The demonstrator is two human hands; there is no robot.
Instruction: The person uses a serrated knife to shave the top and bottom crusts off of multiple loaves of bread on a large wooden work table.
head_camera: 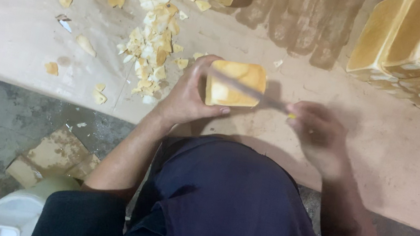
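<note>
Fingers (211, 110) of our left hand (187, 96) clamp the bread block (236, 83) near the table (27, 29) front edge; our blurred right hand (319, 132) grips a knife (246, 88) laid across it.

Left hand (187, 94) grips a bread loaf (236, 84); blurred right hand (318, 135) apparently holds a knife (246, 89).

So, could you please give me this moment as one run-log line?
left hand: grips bread loaf | right hand: holds knife across loaf | crust trimmings: piled beside
</note>
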